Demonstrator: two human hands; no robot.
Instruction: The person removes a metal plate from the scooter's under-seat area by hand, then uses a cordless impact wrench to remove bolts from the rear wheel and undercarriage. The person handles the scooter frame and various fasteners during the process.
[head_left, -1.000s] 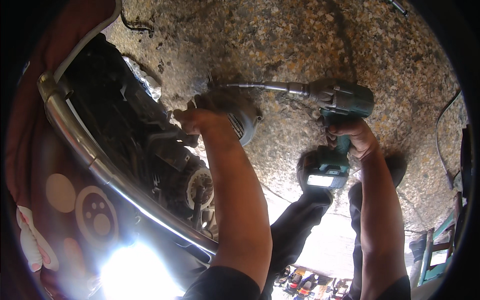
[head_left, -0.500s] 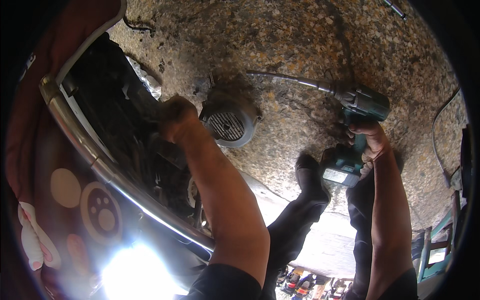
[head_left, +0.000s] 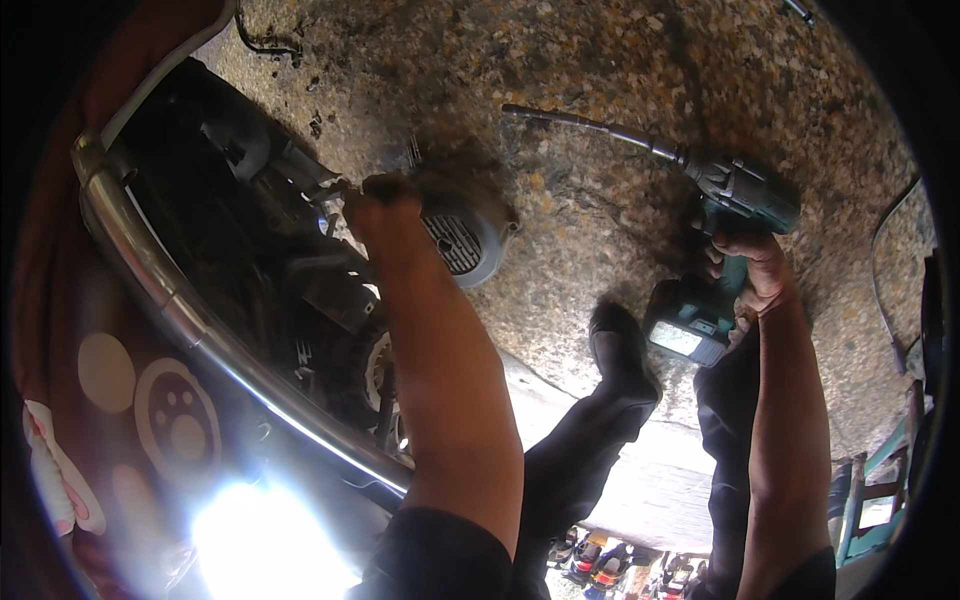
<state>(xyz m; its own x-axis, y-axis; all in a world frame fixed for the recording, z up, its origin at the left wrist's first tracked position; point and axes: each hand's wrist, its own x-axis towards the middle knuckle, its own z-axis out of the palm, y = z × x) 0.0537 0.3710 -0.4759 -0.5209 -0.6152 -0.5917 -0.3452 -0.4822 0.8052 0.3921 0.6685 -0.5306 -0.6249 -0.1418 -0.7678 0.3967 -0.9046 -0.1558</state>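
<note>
Impact driver [head_left: 750, 200] drawn off to the right, its long extension [head_left: 590, 125] apart from the vented cover [head_left: 455, 240]
In the head view I see the extension's tip farther from the cover than a second ago, so I judge no fastener is being turned; the cover lies on the speckled floor [head_left: 600, 220], toward its left edge beside dark machinery [head_left: 330, 295]; my right hand [head_left: 760, 265] wraps its fingers round the driver's grip; my left hand [head_left: 385, 205] is just beside the cover, fingers curled, though I cannot tell whether they pinch anything; the battery [head_left: 690, 335] shows no writing I can read; a paw motif [head_left: 180, 420] shows lower left
</note>
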